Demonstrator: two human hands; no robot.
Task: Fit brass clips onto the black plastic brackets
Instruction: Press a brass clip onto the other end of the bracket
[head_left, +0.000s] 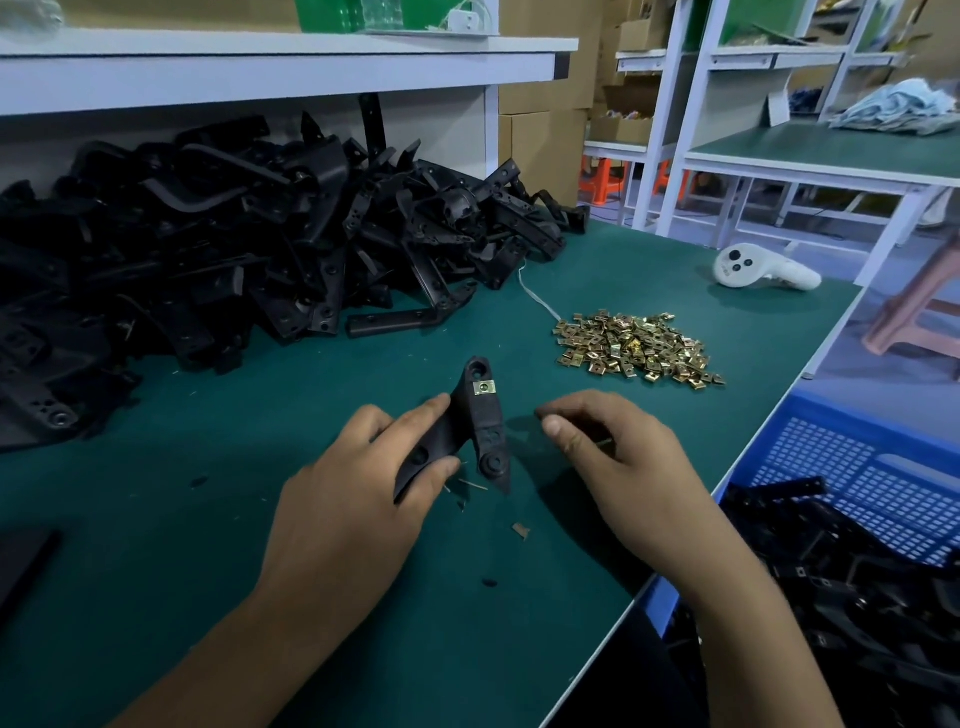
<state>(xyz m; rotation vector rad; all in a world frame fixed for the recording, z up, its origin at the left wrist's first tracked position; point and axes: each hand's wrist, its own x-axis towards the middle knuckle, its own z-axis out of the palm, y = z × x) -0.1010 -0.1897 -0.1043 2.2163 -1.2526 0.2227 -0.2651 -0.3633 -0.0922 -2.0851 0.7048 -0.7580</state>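
Seen from the head camera, a green work mat (363, 597) is shown with two bare hands near its middle. A black plastic bracket (470, 431) is gripped by the left hand (358, 488), fingers curled round its lower arm, and one brass clip (483, 387) is already seated near its upper end. The right hand (613, 462) is held just right of the bracket, fingers loosely curled; whether another clip is pinched cannot be told. A pile of loose brass clips (636, 348) lies farther right, and a large heap of brackets (234, 249) fills the far left. More brackets are seen in a blue crate (883, 493) at the near right. Much work appears left.
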